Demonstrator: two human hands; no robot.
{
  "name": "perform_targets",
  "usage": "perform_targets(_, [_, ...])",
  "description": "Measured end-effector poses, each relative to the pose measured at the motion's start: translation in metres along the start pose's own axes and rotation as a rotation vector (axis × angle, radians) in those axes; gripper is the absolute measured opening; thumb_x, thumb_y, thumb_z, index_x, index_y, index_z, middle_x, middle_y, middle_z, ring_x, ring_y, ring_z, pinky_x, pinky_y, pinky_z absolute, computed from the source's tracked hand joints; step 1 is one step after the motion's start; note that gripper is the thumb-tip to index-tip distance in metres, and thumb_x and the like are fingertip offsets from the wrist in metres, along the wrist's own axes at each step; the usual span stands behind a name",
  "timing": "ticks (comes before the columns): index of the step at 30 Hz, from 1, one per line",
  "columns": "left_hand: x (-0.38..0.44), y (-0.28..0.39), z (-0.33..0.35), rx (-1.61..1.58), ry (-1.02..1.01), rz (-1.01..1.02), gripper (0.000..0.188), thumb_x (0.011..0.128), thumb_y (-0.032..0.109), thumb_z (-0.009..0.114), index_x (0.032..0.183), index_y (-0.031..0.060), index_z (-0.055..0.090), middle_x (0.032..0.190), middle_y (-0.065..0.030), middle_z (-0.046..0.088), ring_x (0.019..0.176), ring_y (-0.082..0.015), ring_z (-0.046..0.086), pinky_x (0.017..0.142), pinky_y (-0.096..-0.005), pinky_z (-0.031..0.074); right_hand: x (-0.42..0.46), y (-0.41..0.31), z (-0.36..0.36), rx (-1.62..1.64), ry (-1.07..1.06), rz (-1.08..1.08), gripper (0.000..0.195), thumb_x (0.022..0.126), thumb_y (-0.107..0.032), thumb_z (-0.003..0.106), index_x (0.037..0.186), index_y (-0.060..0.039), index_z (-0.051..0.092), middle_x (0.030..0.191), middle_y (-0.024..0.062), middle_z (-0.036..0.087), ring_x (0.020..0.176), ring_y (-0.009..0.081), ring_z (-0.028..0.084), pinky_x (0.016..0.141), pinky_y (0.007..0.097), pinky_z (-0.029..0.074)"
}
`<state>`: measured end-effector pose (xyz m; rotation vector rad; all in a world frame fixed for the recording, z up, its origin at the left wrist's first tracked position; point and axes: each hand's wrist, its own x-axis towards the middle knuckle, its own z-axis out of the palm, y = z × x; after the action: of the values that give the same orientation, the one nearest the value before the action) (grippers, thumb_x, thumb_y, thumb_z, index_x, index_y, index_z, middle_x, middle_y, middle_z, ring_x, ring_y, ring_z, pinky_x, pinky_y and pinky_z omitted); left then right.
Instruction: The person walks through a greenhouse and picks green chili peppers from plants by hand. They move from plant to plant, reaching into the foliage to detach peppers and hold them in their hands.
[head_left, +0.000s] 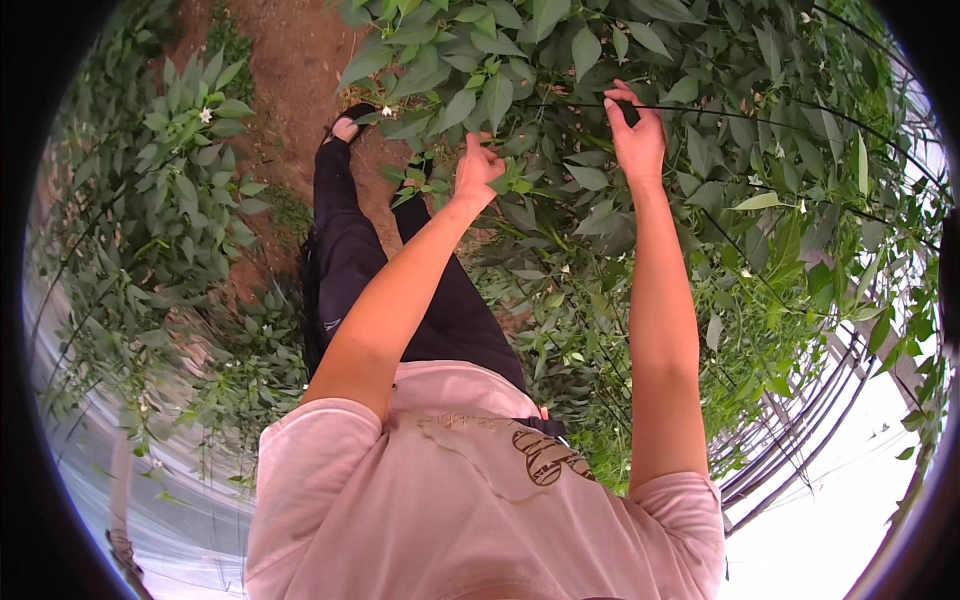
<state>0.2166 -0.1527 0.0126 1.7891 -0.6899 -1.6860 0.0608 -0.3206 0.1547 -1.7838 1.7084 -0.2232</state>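
Observation:
My left hand (476, 166) is at the near edge of a leafy pepper plant (495, 97), its fingers curled among the leaves. A sprig of small green leaves (514, 180) overlaps its wrist side, and whether the fingers pinch anything is hidden. Farther right, my right hand (639, 139) reaches into the same foliage. Its thumb and forefinger tips are close together, with a dark gap behind them. A thin black line (720, 114) runs across the plant at this hand; I cannot tell whether the fingers touch it. Slender green stems or pods (596, 141) show in the shade between the hands.
A strip of bare brown soil (292, 60) runs between the plant rows, with my shoe (352, 124) on it. Another row of white-flowered plants (195, 142) stands at left. Black lines (855, 120) cross the foliage at right. Plastic sheeting (180, 517) hangs at lower left.

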Motion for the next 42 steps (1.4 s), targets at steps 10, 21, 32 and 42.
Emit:
perform_targets(10, [0.032, 0.009, -0.026, 0.477, -0.424, 0.073, 0.063, 0.094, 0.026, 0.062, 0.153, 0.0182, 0.04, 0.094, -0.0159, 0.066, 0.114, -0.0313, 0.059, 0.097, -0.0452, 0.046, 0.001, -0.005, 0.007, -0.195, 0.216, -0.065, 0.047, 0.091, -0.028, 0.068, 0.136, -0.0147, 0.06, 0.122, 0.0088, 0.065, 0.11, 0.0245, 0.062, 0.099, 0.0374, 0.047])
perform_targets(21, [0.05, 0.043, -0.005, 0.005, -0.586, -0.08, 0.054, 0.099, 0.048, 0.053, 0.12, -0.0009, 0.062, 0.105, -0.013, 0.07, 0.093, -0.0228, 0.066, 0.087, -0.0355, 0.052, -0.004, 0.013, -0.013, -0.084, 0.081, 0.142, 0.031, 0.089, -0.035, 0.07, 0.104, -0.0084, 0.068, 0.102, 0.0074, 0.069, 0.098, 0.0246, 0.063, 0.088, 0.0361, 0.048])
perform_targets(32, [0.079, 0.051, -0.011, 0.119, -0.577, -0.079, 0.025, 0.093, 0.014, 0.07, 0.103, -0.0089, 0.07, 0.091, -0.0183, 0.072, 0.073, -0.0245, 0.072, 0.066, -0.0322, 0.063, -0.009, 0.007, -0.01, 0.241, 0.001, 0.208, 0.028, 0.095, -0.026, 0.07, 0.102, 0.0005, 0.071, 0.085, 0.0042, 0.072, 0.076, 0.0082, 0.063, 0.072, 0.0252, 0.045])
perform_targets(42, [0.059, 0.072, -0.014, -0.007, -0.478, -0.227, 0.018, 0.091, 0.003, 0.067, 0.105, -0.0091, 0.065, 0.091, -0.0153, 0.071, 0.077, -0.0235, 0.073, 0.07, -0.0331, 0.065, -0.007, -0.008, -0.018, 0.226, -0.138, 0.245, 0.025, 0.097, -0.024, 0.066, 0.108, -0.0018, 0.071, 0.081, 0.002, 0.074, 0.059, 0.0034, 0.049, 0.06, 0.024, 0.039])
